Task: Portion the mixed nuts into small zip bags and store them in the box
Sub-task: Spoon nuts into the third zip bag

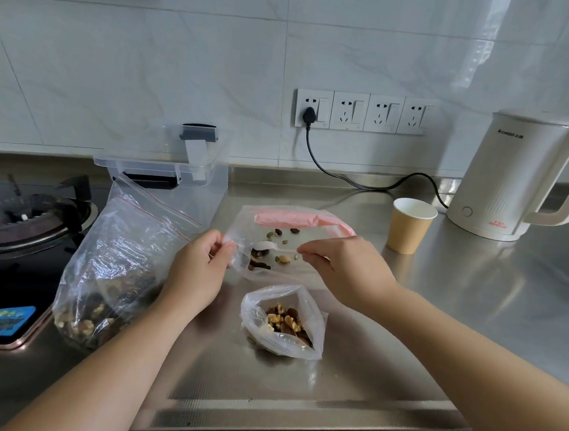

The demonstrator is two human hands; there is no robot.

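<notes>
Stainless-steel counter [404, 329] lies under your hands, where your left hand [199, 269] and right hand [347, 272] each pinch the top edge of a small zip bag [290, 246] with a pink strip and a few mixed nuts [277, 259] inside. Just in front of it a second small bag [284, 322] sits open and filled with nuts. To your left stands the large zip bag [117, 262] of nuts, with the clear box [174, 157] behind it by the wall.

Head-worn view, downward over countertop [475, 300]
</notes>
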